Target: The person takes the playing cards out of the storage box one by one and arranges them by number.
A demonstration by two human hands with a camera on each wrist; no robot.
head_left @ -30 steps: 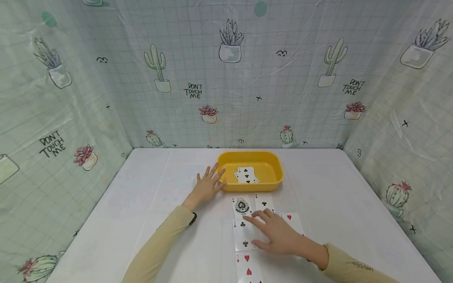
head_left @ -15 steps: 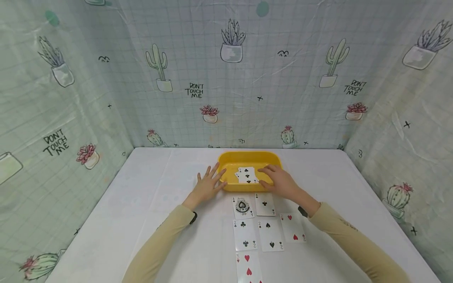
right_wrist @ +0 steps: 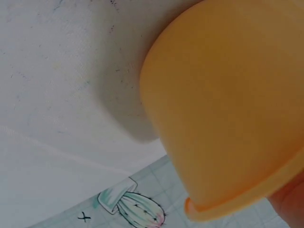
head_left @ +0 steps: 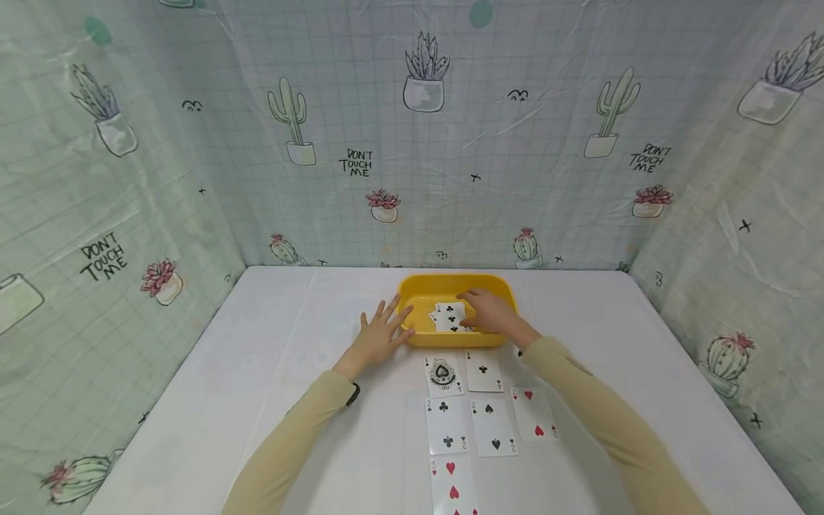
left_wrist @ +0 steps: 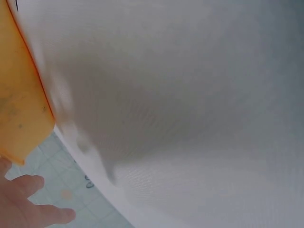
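A yellow tray [head_left: 460, 340] stands at the back middle of the table. In it lies a small pile of playing cards [head_left: 448, 319] with a clubs card on top. My left hand [head_left: 376, 339] is at the tray's left rim, its fingers spread; the left wrist view shows its fingers [left_wrist: 54, 214] near the tray wall [left_wrist: 21, 85]. My right hand [head_left: 492, 313] reaches over the tray's right side, thumb and forefinger apart at the right edge of the pile. In the right wrist view the tray wall [right_wrist: 223, 109] hides most of that hand.
Cards lie face up in rows before the tray: ace of spades [head_left: 443, 375], ace of clubs [head_left: 483, 370], two of clubs [head_left: 447, 425], two of spades [head_left: 493, 428], two of hearts [head_left: 535, 413] and three of hearts [head_left: 453, 490]. A patterned cloth [head_left: 476, 143] surrounds the white table [head_left: 309, 315].
My right hand has moved from above the laid-out cards, up to the tray's right side and then left to the pile. The left hand has stayed at the rim.
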